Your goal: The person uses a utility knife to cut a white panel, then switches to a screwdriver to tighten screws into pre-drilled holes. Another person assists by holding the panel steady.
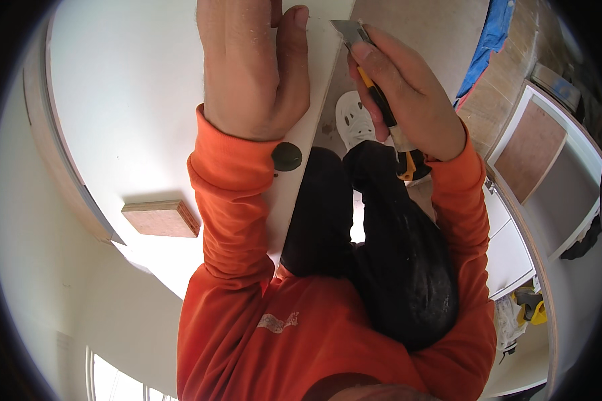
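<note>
My right hand [408, 87] is closed around a yellow and black utility knife [379, 100]. Its bare metal blade points up and left, right at the edge of a white panel [134, 100]; I cannot tell whether it touches. On that panel, close to the same edge, my left hand [254, 73] rests with the thumb stretched forward and nothing visible in it. The top of the picture cuts off most of its fingers. Beside my left cuff is a dark round hole [287, 156] in the panel.
A small wooden block [160, 218] lies on the panel, left of my left forearm. My legs and a white clog [354, 120] are below the panel's right edge. Farther right stand an open white cabinet frame [562, 160] and blue sheeting [486, 47] on the floor.
</note>
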Action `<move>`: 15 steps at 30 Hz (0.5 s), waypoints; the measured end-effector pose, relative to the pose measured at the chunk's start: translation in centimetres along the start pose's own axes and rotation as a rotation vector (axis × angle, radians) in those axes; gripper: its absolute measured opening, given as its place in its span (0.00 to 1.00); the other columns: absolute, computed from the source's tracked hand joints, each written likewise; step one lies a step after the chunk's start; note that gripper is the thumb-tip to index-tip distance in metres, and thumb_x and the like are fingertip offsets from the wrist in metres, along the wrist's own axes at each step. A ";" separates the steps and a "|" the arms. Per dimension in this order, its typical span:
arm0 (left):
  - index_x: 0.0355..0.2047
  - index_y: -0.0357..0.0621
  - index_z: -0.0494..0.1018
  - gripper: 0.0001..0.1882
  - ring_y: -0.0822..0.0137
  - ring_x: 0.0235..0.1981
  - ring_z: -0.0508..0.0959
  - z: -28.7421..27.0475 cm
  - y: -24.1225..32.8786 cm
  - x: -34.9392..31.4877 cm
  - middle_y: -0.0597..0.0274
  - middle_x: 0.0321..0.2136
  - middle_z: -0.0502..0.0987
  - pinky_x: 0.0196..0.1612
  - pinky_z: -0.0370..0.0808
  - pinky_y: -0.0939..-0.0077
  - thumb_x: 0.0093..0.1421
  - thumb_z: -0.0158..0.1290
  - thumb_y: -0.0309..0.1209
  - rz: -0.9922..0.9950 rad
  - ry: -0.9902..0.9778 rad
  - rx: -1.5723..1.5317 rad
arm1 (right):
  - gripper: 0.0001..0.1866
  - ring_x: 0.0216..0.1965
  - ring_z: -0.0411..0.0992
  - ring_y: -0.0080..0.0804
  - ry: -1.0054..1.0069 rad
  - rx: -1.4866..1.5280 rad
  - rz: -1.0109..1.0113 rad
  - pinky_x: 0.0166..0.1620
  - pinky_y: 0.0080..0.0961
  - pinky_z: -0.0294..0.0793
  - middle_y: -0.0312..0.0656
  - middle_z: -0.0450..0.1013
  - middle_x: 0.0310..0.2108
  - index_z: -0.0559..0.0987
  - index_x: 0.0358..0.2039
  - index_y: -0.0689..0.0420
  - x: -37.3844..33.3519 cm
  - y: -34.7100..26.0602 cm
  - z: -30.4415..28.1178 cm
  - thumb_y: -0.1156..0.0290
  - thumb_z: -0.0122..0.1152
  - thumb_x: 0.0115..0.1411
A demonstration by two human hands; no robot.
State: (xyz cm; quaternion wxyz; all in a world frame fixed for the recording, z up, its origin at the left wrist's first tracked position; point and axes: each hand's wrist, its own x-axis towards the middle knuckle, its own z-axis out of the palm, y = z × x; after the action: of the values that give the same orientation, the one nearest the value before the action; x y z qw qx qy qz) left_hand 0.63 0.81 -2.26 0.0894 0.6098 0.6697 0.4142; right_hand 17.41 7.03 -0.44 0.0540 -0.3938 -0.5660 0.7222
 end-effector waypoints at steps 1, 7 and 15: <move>0.39 0.36 0.65 0.16 0.72 0.25 0.60 0.0 0.0 -0.1 0.61 0.27 0.62 0.29 0.61 0.77 0.51 0.42 0.09 -0.018 0.002 -0.016 | 0.17 0.09 0.60 0.18 0.003 -0.010 -0.008 0.16 0.15 0.58 0.34 0.61 0.14 0.68 0.32 0.61 0.2 -0.3 0.1 0.60 0.40 0.71; 0.42 0.38 0.62 0.14 0.75 0.28 0.59 -0.2 -0.9 -0.5 0.66 0.28 0.60 0.32 0.59 0.80 0.57 0.39 0.12 -0.082 0.046 -0.020 | 0.17 0.09 0.59 0.18 0.018 0.005 0.028 0.16 0.15 0.58 0.34 0.60 0.12 0.68 0.32 0.60 0.1 -0.1 0.3 0.60 0.39 0.71; 0.46 0.40 0.61 0.14 0.76 0.30 0.59 -0.3 -2.0 0.0 0.68 0.30 0.60 0.34 0.59 0.83 0.59 0.40 0.18 -0.147 0.167 -0.344 | 0.18 0.09 0.60 0.19 0.026 0.003 0.058 0.17 0.16 0.61 0.34 0.61 0.12 0.68 0.32 0.59 -0.6 0.1 0.3 0.58 0.39 0.71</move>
State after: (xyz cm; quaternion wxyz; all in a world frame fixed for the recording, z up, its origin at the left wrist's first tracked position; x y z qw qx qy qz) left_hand -1.03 0.83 -3.44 0.1665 0.4987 0.6369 0.5639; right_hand 17.66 6.45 -0.20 0.0407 -0.4193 -0.5526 0.7192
